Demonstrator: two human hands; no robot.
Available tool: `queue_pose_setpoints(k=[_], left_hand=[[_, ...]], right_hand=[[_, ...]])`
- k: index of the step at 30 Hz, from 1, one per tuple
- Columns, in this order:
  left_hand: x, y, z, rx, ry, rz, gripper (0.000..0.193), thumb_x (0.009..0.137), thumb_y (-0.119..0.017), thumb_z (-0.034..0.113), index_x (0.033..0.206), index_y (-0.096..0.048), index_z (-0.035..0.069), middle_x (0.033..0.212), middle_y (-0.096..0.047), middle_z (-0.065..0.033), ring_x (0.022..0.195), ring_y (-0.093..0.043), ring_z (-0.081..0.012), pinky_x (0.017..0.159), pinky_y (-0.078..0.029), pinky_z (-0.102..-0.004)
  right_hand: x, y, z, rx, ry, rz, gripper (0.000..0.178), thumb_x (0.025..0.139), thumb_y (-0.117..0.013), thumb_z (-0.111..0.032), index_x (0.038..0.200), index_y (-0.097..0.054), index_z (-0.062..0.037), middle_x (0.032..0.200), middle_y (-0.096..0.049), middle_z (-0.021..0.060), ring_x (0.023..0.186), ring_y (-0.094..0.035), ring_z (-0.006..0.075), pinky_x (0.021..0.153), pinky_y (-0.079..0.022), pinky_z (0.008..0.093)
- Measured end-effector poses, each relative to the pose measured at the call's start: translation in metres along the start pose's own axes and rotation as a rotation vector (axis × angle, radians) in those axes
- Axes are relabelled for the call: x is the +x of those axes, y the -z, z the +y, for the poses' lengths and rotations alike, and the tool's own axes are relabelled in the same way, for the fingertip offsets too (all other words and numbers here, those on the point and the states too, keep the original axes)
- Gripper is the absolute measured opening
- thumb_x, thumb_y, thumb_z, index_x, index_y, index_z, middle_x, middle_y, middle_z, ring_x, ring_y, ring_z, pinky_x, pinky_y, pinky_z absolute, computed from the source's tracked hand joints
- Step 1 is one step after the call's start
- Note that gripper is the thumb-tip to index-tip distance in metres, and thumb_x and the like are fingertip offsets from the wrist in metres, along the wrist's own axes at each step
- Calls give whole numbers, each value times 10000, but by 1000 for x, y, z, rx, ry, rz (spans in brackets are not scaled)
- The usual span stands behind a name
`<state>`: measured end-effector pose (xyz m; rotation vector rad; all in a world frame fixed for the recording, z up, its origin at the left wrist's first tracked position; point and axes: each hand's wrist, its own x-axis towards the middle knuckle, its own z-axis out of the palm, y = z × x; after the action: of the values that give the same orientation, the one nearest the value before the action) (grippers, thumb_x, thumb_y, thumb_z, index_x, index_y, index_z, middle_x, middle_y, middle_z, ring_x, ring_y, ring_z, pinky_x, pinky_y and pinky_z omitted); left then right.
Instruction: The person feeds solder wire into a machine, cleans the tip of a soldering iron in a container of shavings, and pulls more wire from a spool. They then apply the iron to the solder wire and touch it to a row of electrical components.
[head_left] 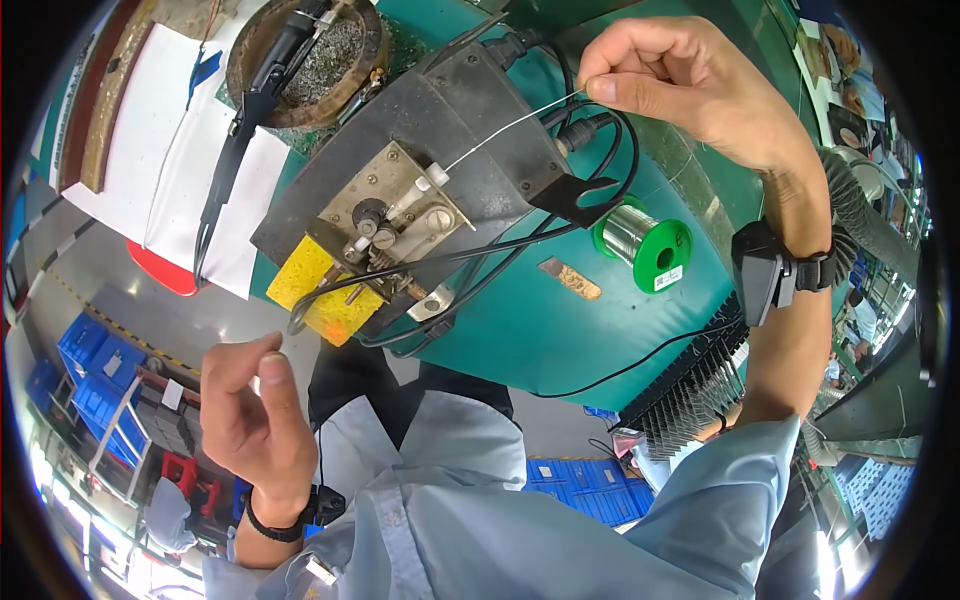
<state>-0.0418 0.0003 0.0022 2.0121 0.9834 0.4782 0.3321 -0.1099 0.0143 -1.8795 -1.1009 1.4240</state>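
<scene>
Between the thumb and forefinger of my right hand (680, 90) is the end of a thin solder wire (497, 133), held out at the upper right. The wire runs down-left to the white nozzle of a feeder mechanism (395, 205) with metal rollers and screws, mounted on a grey metal box (480, 95). My left hand (258, 415) hovers off the near left corner of the box, fingers loosely curled, thumb and forefinger tips slightly apart, nothing visible between them. Nearest to it is a yellow sponge (325, 290), with a black cable looping over it.
A green spool of solder (645, 245) stands on the green mat (520, 345), beside a small worn metal strip (570, 278). A soldering iron (270, 75) lies across a round tub of metal scraps (345, 70). Black cables (620, 150) loop right of the box; a spiky black rack (690, 375) sits at the mat's edge.
</scene>
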Motion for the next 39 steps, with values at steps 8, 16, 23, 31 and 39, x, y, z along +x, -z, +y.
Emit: queue_pose_setpoints(k=[8,16,23,31,39], left_hand=[[-3,-23,5,238,-283,-130,401,740,-821,44,1094,-637,-2,999,-467,-107,803,-494,-215,702,-411,-281],[-8,-44,-5,326,-279,-109,573,694,-872,74,1191,-594,9,1147,-356,-130,930,-466,-223,734,-422,-311],[-7,-42,-9,348,-329,-122,580,676,-882,123,1184,-619,21,1058,-468,-104,934,-470,-231,790,-366,-331],[2,-36,-11,389,-447,-160,559,625,-884,140,1118,-661,1,937,-577,-66,857,-511,-227,791,-318,-337],[7,-36,-8,368,-522,-191,530,594,-883,114,1066,-681,-21,933,-596,-74,818,-524,-223,779,-321,-343]], right_hand=[[11,-7,-4,95,-39,-56,125,937,-660,-99,1020,-691,-11,781,-674,-12,660,-553,17,544,-402,181],[11,-11,-11,86,-37,-36,134,935,-662,-99,1023,-692,-2,799,-689,-1,659,-568,21,542,-410,185],[40,-14,25,126,339,-128,131,932,-662,-84,1023,-692,5,803,-689,10,665,-573,27,558,-423,188],[46,-25,25,355,754,-201,119,929,-658,-58,1018,-691,13,805,-685,15,683,-579,39,581,-438,192],[43,-30,31,249,470,-113,106,930,-652,-44,1005,-691,19,778,-672,10,650,-554,36,548,-404,189]])
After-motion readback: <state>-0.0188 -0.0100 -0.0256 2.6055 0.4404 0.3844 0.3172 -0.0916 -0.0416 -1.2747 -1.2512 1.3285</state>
